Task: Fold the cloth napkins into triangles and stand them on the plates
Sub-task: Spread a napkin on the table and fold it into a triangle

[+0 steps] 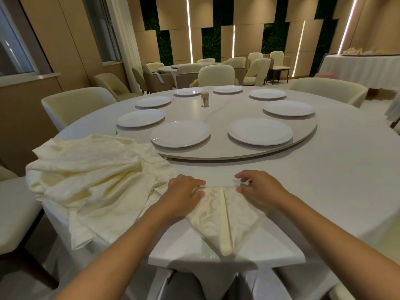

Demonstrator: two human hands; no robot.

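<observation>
A cream cloth napkin (225, 215) lies folded into a downward-pointing triangle at the table's near edge, its tip toward me. My left hand (184, 192) presses flat on its upper left part. My right hand (257, 188) pinches the upper right corner with curled fingers. A heap of unfolded cream napkins (93, 180) lies to the left. Several white plates stand on the round turntable (216, 113), the nearest two being the left plate (180, 133) and the right plate (260, 131); none holds a napkin.
A small wooden toothpick holder (204, 99) stands mid-turntable. Cream chairs (73, 105) ring the white-clothed table (346, 180). Another set table and chairs stand behind; a draped table (361, 68) is at the far right.
</observation>
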